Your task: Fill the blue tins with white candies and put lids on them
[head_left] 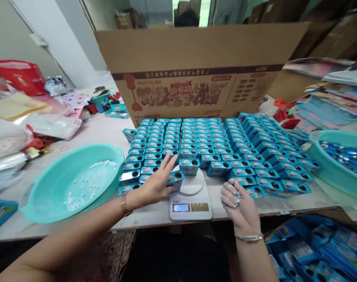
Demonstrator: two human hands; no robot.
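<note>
My left hand [155, 185] reaches over the front of the scale's left side. A small blue box [176, 178] with a dark round hole in its top sits tilted between its thumb and straight fingers. Another blue box [189, 166] stands upright on the round plate of the white digital scale [191, 207], whose display is lit. To the right of the scale, my right hand [240, 201] is turned palm up, with its fingers curled over several small white pellets [237, 199]. Rows of similar blue boxes [202, 139] stand packed behind the scale.
A turquoise basin [34, 196] with scattered white pellets stands at left. Another basin [322, 172] at right holds shiny blue pieces. A large cardboard carton [196, 51] rises behind the rows. Below the table edge at right are more blue boxes [313, 246].
</note>
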